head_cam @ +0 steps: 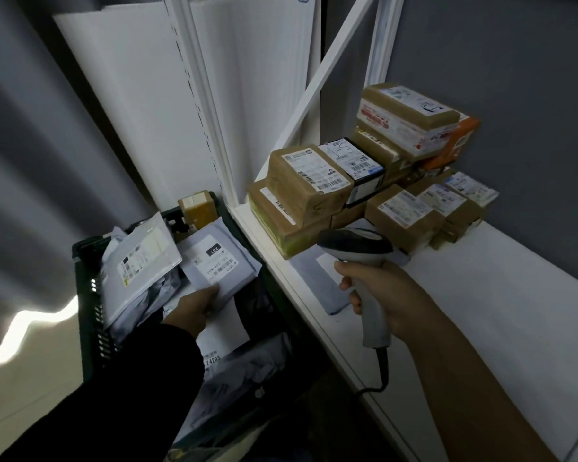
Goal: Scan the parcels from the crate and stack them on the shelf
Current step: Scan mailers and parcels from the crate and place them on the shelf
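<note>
A person is standing over a dark plastic crate [84, 295] at the near left and a white shelf [481, 295] on the right. The left hand [194, 306], coming out of a dark sleeve [131, 395], is reaching into the crate and gripping the near edge of a grey mailer [224, 261]. The grey mailer is lying label-up on the heap inside the crate, and its white label is showing printed codes and a dark patch. Just left of it, a second bagged parcel [137, 261] is leaning tilted against the crate's left side. A small brown box [197, 205] is sitting at the crate's far end. More soft parcels are lying lower in the crate, partly hidden by the arm.

The right hand [377, 288] is gripping the handle of a grey and white barcode scanner [357, 245], with the fingers wrapped around the grip. It is holding the scanner above the near left part of the shelf. The scanner's cable [382, 368] is hanging down past the shelf's front edge. Beneath the scanner, a flat grey parcel [327, 288] is lying on the shelf. Farther back, a stack of brown taped boxes [307, 185] with white labels is sitting on the shelf, several layers high. A black box [357, 165] and an orange box [454, 145] are showing among them.
</note>
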